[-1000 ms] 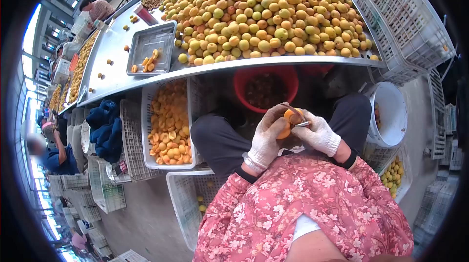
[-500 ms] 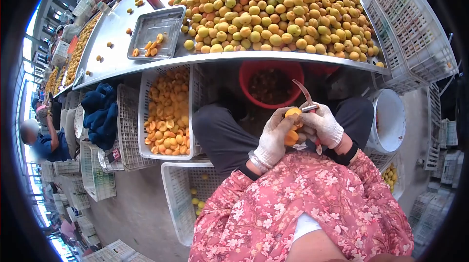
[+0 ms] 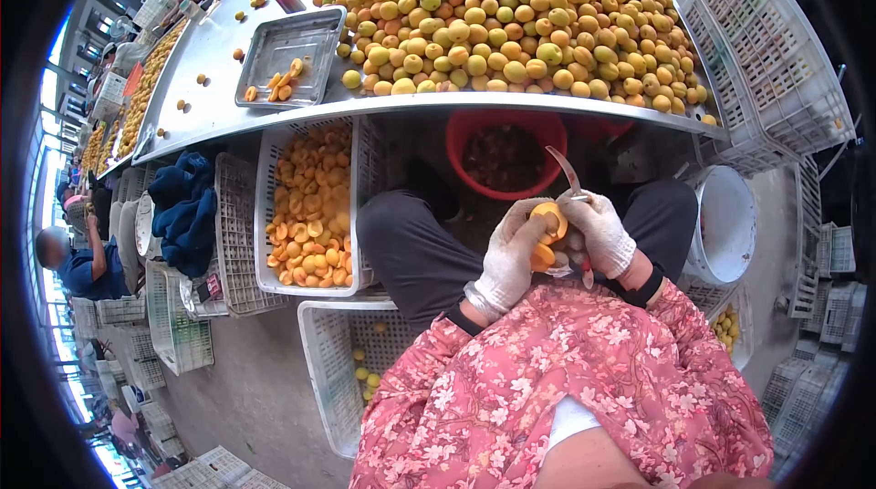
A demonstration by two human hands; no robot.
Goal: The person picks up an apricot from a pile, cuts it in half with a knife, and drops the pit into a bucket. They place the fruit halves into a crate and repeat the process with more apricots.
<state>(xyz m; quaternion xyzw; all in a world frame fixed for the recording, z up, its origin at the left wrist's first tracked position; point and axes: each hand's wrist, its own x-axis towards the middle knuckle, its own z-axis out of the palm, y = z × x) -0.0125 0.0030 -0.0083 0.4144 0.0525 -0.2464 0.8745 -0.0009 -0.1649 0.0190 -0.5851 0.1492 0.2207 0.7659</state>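
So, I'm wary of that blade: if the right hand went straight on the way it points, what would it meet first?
Likely the red bucket under the table: the right hand aims its knife up, away from the body, just past the apricot in the left hand. Depth is unclear.

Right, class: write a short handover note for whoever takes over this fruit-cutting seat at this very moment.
Left hand: gloved, gripping a split orange apricot, halves spread.
Right hand: gloved, holding a curved steel knife, blade up.
Things: whole yellow-orange apricots heaped on the steel table; cut halves in the white plastic crate; brown pits in the red round bucket.
Done: crate holds many halves.
Left: this fruit, then the large heap.
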